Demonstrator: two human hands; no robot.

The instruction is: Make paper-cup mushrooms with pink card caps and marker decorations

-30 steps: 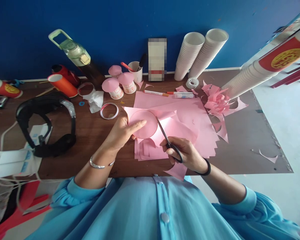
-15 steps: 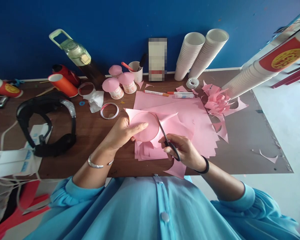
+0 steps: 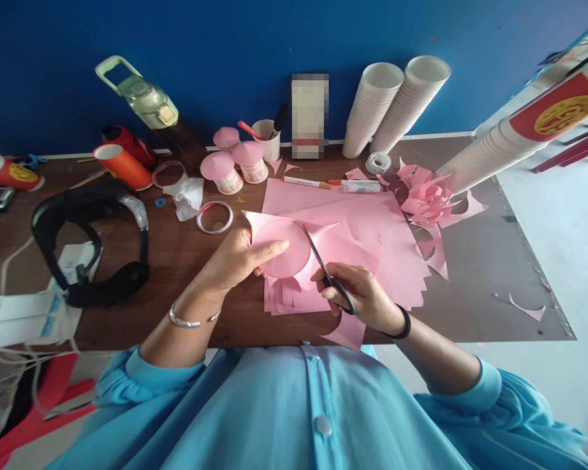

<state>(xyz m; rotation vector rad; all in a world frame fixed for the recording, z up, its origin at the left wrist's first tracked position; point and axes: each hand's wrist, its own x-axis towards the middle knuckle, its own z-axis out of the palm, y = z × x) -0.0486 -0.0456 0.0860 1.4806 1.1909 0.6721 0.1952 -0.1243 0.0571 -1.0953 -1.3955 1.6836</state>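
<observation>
My left hand (image 3: 238, 258) pinches a piece of pink paper (image 3: 287, 251) with a drawn circle on it, thumb on top. My right hand (image 3: 360, 294) grips dark-handled scissors (image 3: 326, 271), whose blades lie at the upper right edge of the circle. A partly cut strip of the paper points off to the right of the blades. Beneath both hands is a stack of larger pink sheets (image 3: 392, 248). A loose pink scrap (image 3: 349, 331) lies at the table's front edge, below my right hand.
Pink-topped cups (image 3: 217, 175), a bottle (image 3: 151, 108), tape roll (image 3: 214, 217) and markers (image 3: 308, 183) lie behind. Cup stacks (image 3: 372, 108) stand by the wall. Pink scraps (image 3: 426, 196) are piled right; a black headset (image 3: 140, 245) lies left.
The cut strip beyond the blades has dipped and shifted slightly left. My left hand and the held paper have moved a little left; my right hand has barely moved.
</observation>
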